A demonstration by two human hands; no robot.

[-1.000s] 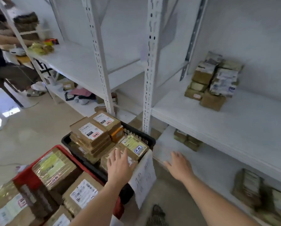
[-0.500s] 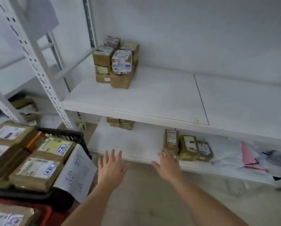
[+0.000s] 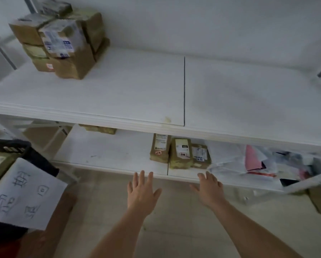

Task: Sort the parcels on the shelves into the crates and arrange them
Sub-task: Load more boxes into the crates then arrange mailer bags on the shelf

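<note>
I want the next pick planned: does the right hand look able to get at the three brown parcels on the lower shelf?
Probably yes. The right hand, open and empty, hovers just before the lower shelf, and nothing lies between it and the three parcels; only the upper shelf overhangs them.

Dim, flat indoor light, with soft blur over most of the view

The upper shelf catches the most light, a dull grey-white with no glare; beneath it the lower shelf lies in soft shadow. The stacked parcels top left are smeared, the clutter of papers at right too. Shelf edges bow toward the corners, and the handwritten sign reads fairly sharp
</note>
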